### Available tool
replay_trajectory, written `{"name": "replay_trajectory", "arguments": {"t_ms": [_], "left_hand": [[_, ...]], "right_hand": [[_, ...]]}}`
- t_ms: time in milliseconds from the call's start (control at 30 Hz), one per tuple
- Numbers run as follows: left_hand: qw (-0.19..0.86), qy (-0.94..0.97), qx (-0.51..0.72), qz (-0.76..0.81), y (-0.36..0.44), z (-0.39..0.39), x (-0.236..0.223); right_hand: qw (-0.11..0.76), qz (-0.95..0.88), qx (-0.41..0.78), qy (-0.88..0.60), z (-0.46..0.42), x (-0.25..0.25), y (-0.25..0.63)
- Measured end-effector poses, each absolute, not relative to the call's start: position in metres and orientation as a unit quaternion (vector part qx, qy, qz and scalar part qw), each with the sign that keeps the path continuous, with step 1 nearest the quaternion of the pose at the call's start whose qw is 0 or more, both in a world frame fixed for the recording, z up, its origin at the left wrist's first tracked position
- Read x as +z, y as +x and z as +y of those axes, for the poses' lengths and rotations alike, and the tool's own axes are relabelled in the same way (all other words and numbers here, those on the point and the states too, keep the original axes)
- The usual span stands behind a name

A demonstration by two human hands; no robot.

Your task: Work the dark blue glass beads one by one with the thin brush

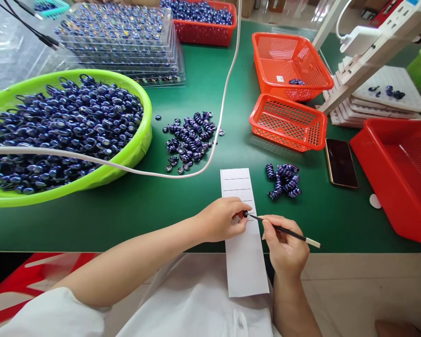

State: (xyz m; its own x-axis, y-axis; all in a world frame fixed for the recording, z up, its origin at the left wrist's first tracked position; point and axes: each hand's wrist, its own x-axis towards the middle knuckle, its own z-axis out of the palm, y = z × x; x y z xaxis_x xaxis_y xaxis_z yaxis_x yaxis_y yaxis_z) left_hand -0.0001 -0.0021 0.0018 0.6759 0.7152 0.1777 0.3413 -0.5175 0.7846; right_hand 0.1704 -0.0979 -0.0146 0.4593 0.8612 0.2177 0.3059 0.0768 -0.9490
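Note:
Between thumb and fingertips, my left hand (224, 219) pinches a small dark shiny earbud-like piece (245, 214) above a white paper strip (246, 269) with printed lines. My right hand (286, 245) grips a thin black pen-like tool (290, 231) with a pale end. The tool's fine tip points left and meets the small piece, or nearly so. Beyond my right hand lies a cluster of dark blue pieces stacked in short rows (284, 180). A looser heap of similar pieces (191, 140) is farther off to the left. The paper hangs over the table's front edge.
A large green basket (145, 126) full of looped blue pieces stands left. Stacked clear trays (180, 70) are behind it. Orange baskets (287, 126), a phone (341, 163) and a red bin (375, 173) occupy the right. A white cable (228, 84) loops across the green table (203, 192).

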Motion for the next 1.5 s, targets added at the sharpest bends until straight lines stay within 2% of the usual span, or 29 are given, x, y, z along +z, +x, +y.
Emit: {"name": "replay_trajectory", "arguments": {"t_ms": [567,833,1167,1500], "left_hand": [[0.372,0.833,0.245,0.327,0.001,-0.002,0.001],[0.395,0.817,0.252,0.337,0.0,-0.001,0.002],[0.393,0.817,0.258,0.335,0.0,-0.003,-0.001],[0.405,0.809,0.263,0.335,0.0,-0.003,-0.001]], "right_hand": [[0.561,-0.554,0.282,-0.546,-0.098,-0.021,0.18],[0.623,-0.489,0.27,-0.547,-0.098,-0.015,0.173],[0.556,-0.506,0.267,-0.603,-0.099,-0.018,0.176],[0.566,-0.487,0.278,-0.605,-0.098,-0.017,0.176]]}}
